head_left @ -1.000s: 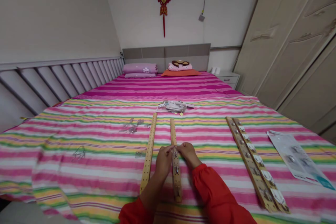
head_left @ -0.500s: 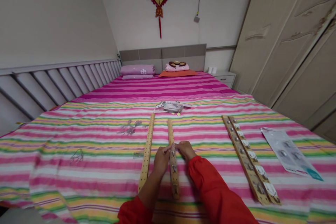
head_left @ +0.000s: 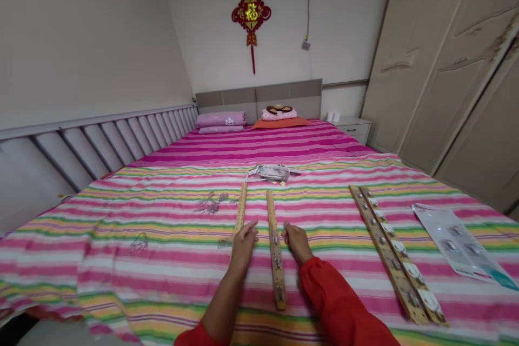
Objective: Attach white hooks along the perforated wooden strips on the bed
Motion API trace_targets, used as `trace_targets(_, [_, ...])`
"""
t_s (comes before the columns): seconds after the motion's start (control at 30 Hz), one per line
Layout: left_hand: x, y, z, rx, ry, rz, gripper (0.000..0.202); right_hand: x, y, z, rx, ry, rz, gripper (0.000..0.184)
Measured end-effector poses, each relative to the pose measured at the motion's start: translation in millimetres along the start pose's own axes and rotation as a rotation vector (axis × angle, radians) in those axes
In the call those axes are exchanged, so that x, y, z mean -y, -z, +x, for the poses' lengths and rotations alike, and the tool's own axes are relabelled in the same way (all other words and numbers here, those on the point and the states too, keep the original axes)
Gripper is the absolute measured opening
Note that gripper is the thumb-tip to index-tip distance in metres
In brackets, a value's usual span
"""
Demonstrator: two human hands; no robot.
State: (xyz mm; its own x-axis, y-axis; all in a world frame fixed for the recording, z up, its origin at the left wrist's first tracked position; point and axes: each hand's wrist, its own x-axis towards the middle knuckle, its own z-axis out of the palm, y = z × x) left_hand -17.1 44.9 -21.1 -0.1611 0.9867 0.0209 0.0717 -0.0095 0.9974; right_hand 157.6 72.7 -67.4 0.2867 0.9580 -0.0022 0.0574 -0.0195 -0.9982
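Note:
A narrow wooden strip (head_left: pixel 277 273) with holes lies lengthwise between my hands, several small shiny metal pieces along its nearer part. My left hand (head_left: pixel 244 243) hovers to its left, over a second holed wooden strip (head_left: pixel 241 204) whose near part is covered by my hand and forearm. The left fingers are apart, and no object shows in them. Just right of the middle strip is my right hand (head_left: pixel 298 243), its fingers loosely bent and the tips slightly apart, also with nothing visible in them. Neither hand touches the middle strip.
Two wooden strips (head_left: pixel 381 235) with metal and white pieces lie at right, beside a clear package (head_left: pixel 456 240). Loose metal pieces (head_left: pixel 213 203) and a thin wire-like item (head_left: pixel 140 240) lie at left. A plastic-wrapped bundle (head_left: pixel 271 173) lies beyond the strips on the striped sheet (head_left: pixel 162 281).
Both hands have let go of the middle strip and drawn apart, left hand to the left, right hand to the right. The view has tilted up slightly.

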Motion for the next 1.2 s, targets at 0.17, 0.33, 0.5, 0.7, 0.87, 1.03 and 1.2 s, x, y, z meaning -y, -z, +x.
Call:
trace_targets(0.17, [6,73.5,2,-0.301,-0.054,0.021,0.041,-1,1,-3,0.021,-0.023,0.147,0.053])
trace_targets(0.33, [31,106.1,3,-0.269,-0.152,0.260,0.034,3,3,-9,0.025,-0.033,0.256,0.051])
trace_targets(0.5, [34,101.2,3,-0.195,-0.370,0.548,0.024,5,5,-12,0.034,-0.045,0.312,0.052])
trace_targets(0.7, [25,102.3,1,-0.152,-0.414,0.677,0.017,5,5,-13,0.038,-0.049,0.330,0.050])
trace_targets(0.87, [21,108.7,-1,-0.220,-0.286,0.547,0.020,7,6,-15,0.037,-0.047,0.332,0.049])
trace_targets(1.03, [6,105.1,-7,-0.244,-0.119,0.165,0.027,9,7,-18,0.052,-0.047,0.360,0.049])
trace_targets(1.2, [-17,85.7,-22,-0.151,0.153,-0.336,0.025,13,12,-22,0.071,-0.054,0.374,0.045])
